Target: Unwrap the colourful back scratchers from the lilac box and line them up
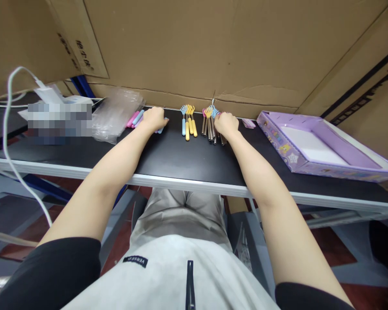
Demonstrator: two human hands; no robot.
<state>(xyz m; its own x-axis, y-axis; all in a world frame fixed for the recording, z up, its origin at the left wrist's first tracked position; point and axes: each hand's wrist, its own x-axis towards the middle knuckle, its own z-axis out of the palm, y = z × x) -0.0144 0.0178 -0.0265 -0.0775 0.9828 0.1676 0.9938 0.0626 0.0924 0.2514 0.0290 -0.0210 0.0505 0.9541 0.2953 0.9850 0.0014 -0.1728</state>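
My left hand (pixel 155 119) is closed over a group of coloured plastic handles; a blue handle (pixel 161 129) shows under its fingers. Pink handles (pixel 133 119) lie just left of it. My right hand (pixel 226 124) rests, fingers curled down, on the right side of a pile of metal-shafted back scratchers (pixel 209 125) with pink, yellow and blue claw heads; its fingertips are hidden. Between the hands lie several back scratchers with handles on, yellow ones (pixel 190 122) and a blue one (pixel 183 120), claws pointing away from me.
Clear plastic bags (pixel 118 114) lie on the left, beside a white charger with a cable (pixel 11 94). A purple tray-like box (pixel 323 144) stands on the right. Small pink cards (pixel 248 123) lie near the right hand. Cardboard (pixel 194 47) walls the back of the black table (pixel 181 161).
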